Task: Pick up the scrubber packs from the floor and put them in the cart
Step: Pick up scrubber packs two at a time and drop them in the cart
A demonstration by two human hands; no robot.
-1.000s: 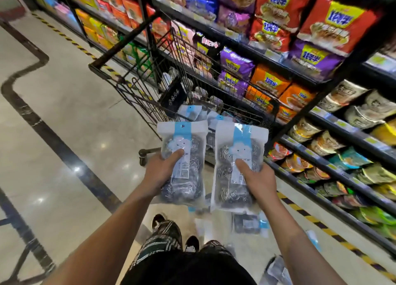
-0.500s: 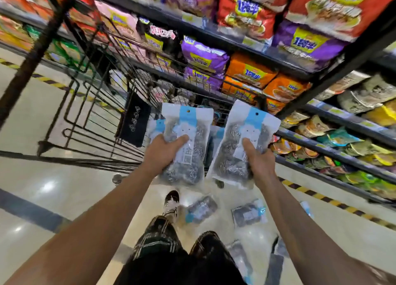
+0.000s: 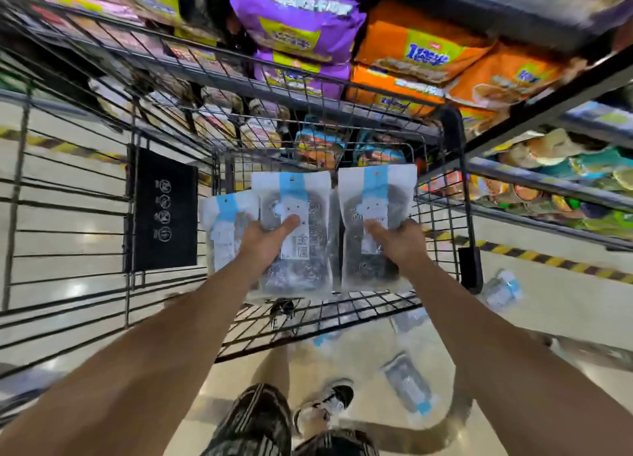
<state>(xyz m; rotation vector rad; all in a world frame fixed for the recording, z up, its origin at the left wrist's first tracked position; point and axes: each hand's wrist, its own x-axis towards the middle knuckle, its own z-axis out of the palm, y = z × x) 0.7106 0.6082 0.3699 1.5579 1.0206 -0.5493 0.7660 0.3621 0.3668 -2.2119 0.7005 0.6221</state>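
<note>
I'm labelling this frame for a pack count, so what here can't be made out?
- Head view: whether the clear scrubber pack with blue header in the left hand has touched the black wire cart floor; the pack hides it.
- Third pack is partly behind that hand.
- Packs on the floor: motion blur and the right forearm hide their number.
- Small print under the right hand is unreadable.

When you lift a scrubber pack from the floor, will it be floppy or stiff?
Probably soft but lumpy: the pack in the left hand is thin plastic over wire balls. Likely light, since the right hand holds one by a thumb pinch.
</note>
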